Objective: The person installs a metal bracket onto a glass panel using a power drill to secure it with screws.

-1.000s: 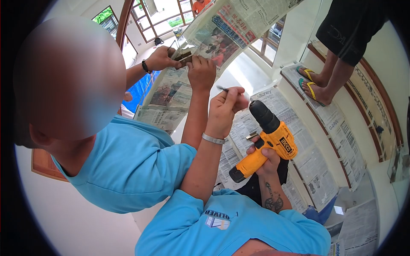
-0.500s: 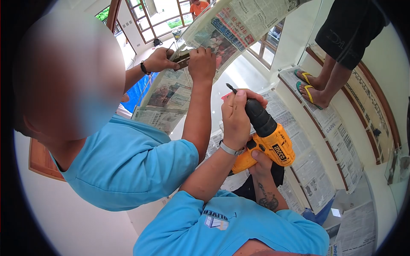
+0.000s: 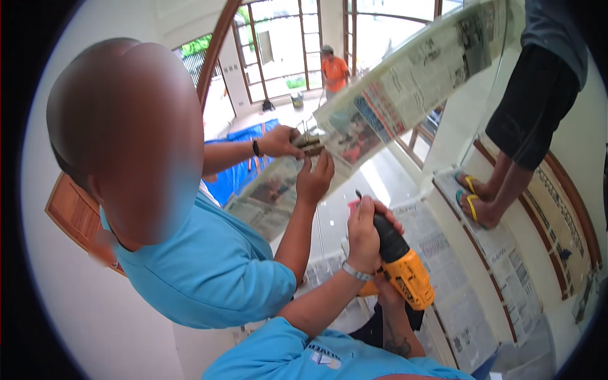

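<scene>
A yellow cordless drill (image 3: 408, 278) with a black chuck end points up and forward in front of my chest. My left hand (image 3: 365, 237), below a wristwatch, wraps round the drill's black front end; a thin dark bit (image 3: 358, 194) shows past the fingers. Lower down, my right hand (image 3: 386, 288) is on the drill's handle, largely hidden behind the drill and my left wrist. Beyond the bit, a co-worker's two hands (image 3: 315, 177) hold a small brass-coloured metal piece (image 3: 311, 147) against the edge of a newspaper-covered glass panel (image 3: 405, 95).
Close on my left stands the co-worker in a blue shirt (image 3: 196, 259). Another person's sandalled feet (image 3: 475, 199) stand on newspaper-covered stairs (image 3: 500, 278) at right. Below lie a blue tarp (image 3: 231, 183) and a person in orange (image 3: 334, 69) near tall windows.
My view has tilted up, showing more of the windows and the person in orange. The co-worker's right hand has shifted its hold below the metal piece. I still hold the drill in both hands.
</scene>
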Tool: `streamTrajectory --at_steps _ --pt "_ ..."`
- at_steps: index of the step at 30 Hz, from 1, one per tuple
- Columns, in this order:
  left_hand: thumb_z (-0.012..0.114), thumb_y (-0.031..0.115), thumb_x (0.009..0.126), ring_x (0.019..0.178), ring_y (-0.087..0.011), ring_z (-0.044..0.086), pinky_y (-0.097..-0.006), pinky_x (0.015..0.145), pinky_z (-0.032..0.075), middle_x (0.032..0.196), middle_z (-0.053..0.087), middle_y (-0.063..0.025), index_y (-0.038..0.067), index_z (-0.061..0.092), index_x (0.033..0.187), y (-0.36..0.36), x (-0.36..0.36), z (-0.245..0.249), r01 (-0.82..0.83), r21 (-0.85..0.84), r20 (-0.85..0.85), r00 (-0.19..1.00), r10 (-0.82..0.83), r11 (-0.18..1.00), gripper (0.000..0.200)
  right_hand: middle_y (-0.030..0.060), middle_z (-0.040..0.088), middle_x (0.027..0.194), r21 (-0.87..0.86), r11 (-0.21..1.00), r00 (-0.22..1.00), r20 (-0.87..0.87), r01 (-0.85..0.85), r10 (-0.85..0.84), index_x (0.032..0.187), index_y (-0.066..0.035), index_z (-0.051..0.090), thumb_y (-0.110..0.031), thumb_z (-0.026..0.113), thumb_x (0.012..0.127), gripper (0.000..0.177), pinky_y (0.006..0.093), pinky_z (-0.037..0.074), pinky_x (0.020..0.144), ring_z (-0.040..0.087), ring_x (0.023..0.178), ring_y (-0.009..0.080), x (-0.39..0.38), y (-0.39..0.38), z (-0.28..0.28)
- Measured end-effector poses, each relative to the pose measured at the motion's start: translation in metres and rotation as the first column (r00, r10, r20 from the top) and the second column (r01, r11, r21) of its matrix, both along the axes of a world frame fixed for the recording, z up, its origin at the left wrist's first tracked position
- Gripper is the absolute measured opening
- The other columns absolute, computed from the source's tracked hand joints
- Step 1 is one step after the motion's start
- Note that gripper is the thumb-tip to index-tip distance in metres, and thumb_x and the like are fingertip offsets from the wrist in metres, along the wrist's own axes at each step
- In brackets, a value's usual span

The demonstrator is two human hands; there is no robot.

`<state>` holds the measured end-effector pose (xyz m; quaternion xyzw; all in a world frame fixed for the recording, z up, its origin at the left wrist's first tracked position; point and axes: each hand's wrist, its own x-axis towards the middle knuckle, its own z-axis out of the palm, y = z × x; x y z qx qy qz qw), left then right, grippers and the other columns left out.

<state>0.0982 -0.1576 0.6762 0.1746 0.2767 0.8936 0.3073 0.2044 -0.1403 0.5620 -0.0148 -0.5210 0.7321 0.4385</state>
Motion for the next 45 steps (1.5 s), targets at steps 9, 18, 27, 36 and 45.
streamTrajectory --at_steps 9,18,27,36,45 --pt "0.042 0.040 0.105 0.067 -0.0212 0.060 -0.0388 0.065 0.055 0.078 0.055 -0.0089 0.008 0.048 0.088 -0.007 -0.018 0.016 -0.015 0.075 -0.077 0.997 0.020 0.997 0.037 0.0055 0.065 0.079 0.426 0.886 0.965 0.095 0.182 -0.244 0.084 -0.008 0.057 -0.015 0.075 0.079 0.021 0.0346 0.049 0.065 0.064 0.069 0.0217 -0.021 0.018 0.019" --pt "0.042 0.039 0.106 0.063 -0.0194 0.059 -0.0386 0.064 0.054 0.072 0.055 -0.0055 0.011 0.050 0.083 0.004 -0.038 0.015 0.126 0.131 0.005 0.992 -0.128 0.983 0.036 0.0054 0.062 0.081 0.458 0.886 0.942 0.261 0.071 -0.211 0.090 -0.011 0.064 -0.016 0.077 0.069 0.025 0.0394 0.043 0.070 0.057 0.076 0.0281 -0.044 0.041 -0.009" --pt "0.042 0.040 0.105 0.061 -0.0178 0.059 -0.0368 0.062 0.054 0.069 0.055 -0.0037 0.012 0.050 0.081 0.023 -0.046 0.006 0.157 0.089 -0.012 0.988 -0.156 0.984 0.038 0.0052 0.061 0.093 0.550 0.817 0.902 0.243 0.175 -0.357 0.099 -0.011 0.065 -0.016 0.078 0.075 0.028 0.0394 0.044 0.073 0.055 0.085 0.0270 -0.047 0.053 -0.021" --pt "0.037 0.052 0.104 0.102 -0.0270 0.064 -0.0388 0.085 0.052 0.105 0.067 -0.0133 0.005 0.058 0.121 0.035 -0.072 -0.003 0.163 0.079 -0.124 0.981 -0.153 0.983 0.054 0.0059 0.061 0.093 0.208 0.948 0.961 0.086 0.241 -0.263 0.099 -0.011 0.065 -0.017 0.078 0.076 0.027 0.0401 0.045 0.071 0.056 0.083 0.0276 -0.054 0.049 0.015" --pt "0.039 0.050 0.105 0.113 -0.0190 0.057 -0.0357 0.097 0.044 0.127 0.059 -0.0077 0.009 0.051 0.137 0.015 -0.128 -0.031 -0.084 -0.230 -0.309 0.951 0.009 0.970 0.054 0.0083 0.061 0.092 0.719 0.612 0.863 0.034 0.330 -0.504 0.100 -0.010 0.065 -0.023 0.077 0.077 0.029 0.0417 0.047 0.064 0.059 0.073 0.0275 -0.042 0.085 0.014"
